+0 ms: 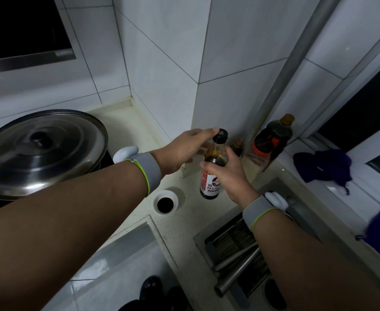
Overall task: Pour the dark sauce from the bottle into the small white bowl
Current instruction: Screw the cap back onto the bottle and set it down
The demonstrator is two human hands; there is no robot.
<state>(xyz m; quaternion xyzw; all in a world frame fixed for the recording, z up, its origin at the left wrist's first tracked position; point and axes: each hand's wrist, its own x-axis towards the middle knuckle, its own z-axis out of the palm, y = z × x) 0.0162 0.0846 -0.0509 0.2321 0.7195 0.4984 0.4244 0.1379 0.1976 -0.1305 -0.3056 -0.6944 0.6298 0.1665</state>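
Now your right hand (231,176) is wrapped around the upright sauce bottle (213,167) at frame centre, while your left hand (184,151) pinches its black cap (220,135) with the fingertips. Just below and left, the small white bowl (165,202) on the counter (184,234) already holds dark sauce.

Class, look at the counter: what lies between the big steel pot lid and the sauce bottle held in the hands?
In the head view, the left forearm crosses that stretch between the pot lid and the sauce bottle; bare counter lies behind.
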